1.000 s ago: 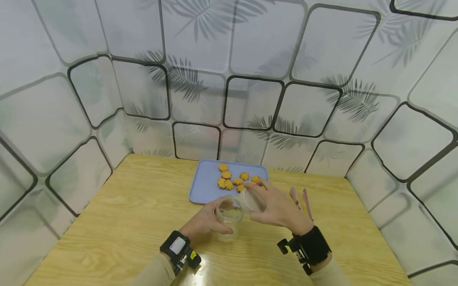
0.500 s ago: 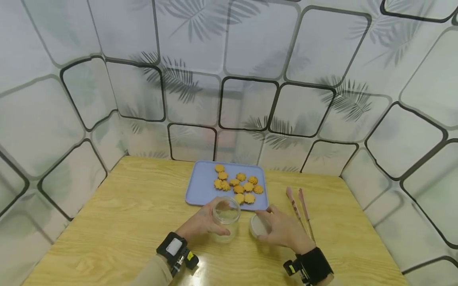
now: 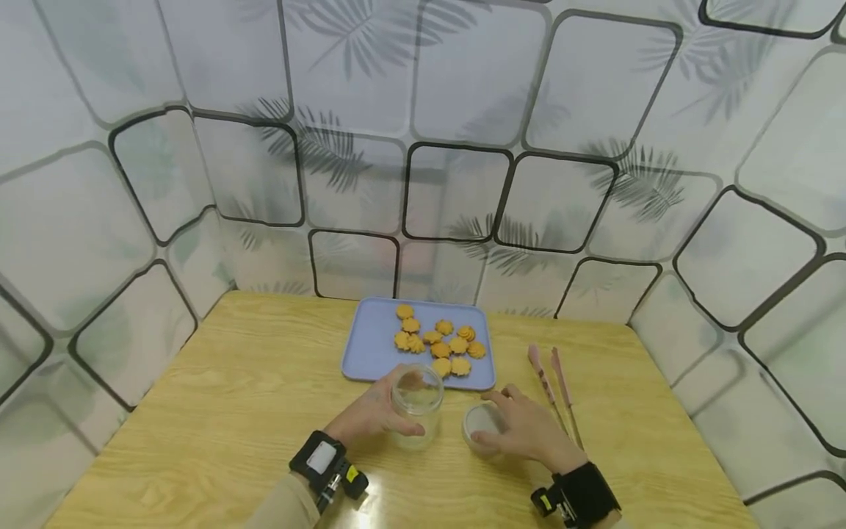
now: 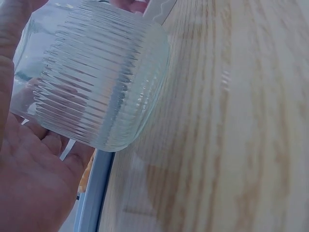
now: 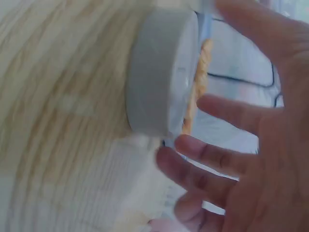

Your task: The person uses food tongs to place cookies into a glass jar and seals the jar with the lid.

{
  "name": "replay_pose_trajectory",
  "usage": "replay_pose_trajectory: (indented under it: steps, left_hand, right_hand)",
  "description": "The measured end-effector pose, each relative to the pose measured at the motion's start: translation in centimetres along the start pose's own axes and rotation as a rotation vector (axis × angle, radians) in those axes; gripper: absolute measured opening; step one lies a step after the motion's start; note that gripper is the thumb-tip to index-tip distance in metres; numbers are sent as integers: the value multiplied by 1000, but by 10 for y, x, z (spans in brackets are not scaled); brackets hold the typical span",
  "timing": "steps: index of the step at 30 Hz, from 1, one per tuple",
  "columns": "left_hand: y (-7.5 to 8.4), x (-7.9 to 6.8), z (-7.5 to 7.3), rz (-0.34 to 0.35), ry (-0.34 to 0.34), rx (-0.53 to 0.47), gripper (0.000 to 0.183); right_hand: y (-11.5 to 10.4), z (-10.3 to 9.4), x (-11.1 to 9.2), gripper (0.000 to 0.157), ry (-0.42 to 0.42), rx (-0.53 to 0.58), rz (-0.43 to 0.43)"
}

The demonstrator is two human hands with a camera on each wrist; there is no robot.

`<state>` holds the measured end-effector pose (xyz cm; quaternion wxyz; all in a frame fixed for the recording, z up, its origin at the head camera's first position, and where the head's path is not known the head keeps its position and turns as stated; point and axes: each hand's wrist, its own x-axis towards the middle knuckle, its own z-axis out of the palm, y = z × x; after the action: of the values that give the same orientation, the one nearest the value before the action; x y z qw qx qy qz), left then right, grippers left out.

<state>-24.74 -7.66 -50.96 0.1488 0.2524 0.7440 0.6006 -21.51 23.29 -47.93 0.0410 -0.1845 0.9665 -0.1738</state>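
Down comes the lid (image 3: 479, 420)! A second ago it was tilted up against the jar's mouth in the right hand (image 3: 529, 430); now it lies flat on the table (image 3: 277, 367), just beneath that hand's thumb and fingertips. And those fingers have loosened: the right wrist view, blurred as it is, shows them spread wide, with a gap between their tips and the lid. Whether the thumb, which crosses the lid in the head view, is touching it, one cannot tell.

Over on the other side, nothing has budged. The left hand (image 3: 378, 411) stays wrapped round the jar (image 3: 423, 404), thumb on the near side, fingers round the far side, holding it mouth up. Whether its base meets the table is hard to call. No biscuit shows through the glass.

So what does it mean? The jar stands uncovered and, by the look of it, the uncapping is done, leaving the right hand practically free. Beyond the left fingertips sits the tray (image 3: 370, 353), its biscuits (image 3: 440, 350) bunched ahead of the gap between the two hands. Just to the right of the right hand's knuckles lie the tongs (image 3: 543, 378), untouched, arms apart
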Motion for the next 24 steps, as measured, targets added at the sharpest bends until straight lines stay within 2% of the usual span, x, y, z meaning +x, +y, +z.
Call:
replay_pose_trajectory:
  steps: [5,7,9,13,15,17,19,24]
  left_hand:
    - [0,-1,0,9,-13,3,91]
    - [0,-2,-2,7,-10,9,91]
    - [0,-6,-5,-6,7,17,91]
    - [-1,-11,-7,-37,28,9,91]
    - [-1,-14,-9,-35,36,8,92]
    - [0,-14,-10,-35,39,12,92]
    - [0,-13,-10,-33,35,15,93]
    - [0,-5,-4,-26,-1,-8,94]
  right_hand:
    - [16,-12,-10,35,212,22,128]
    - [25,-18,-13,34,266,-4,202]
    - [34,-23,-13,42,288,-43,280]
    - [52,-27,-21,61,202,-72,453]
    - [58,-26,-22,64,117,-52,506]
    - [63,-23,-22,61,61,-9,535]
    - [67,-20,-24,57,50,12,517]
    - [76,-18,-30,51,95,12,417]
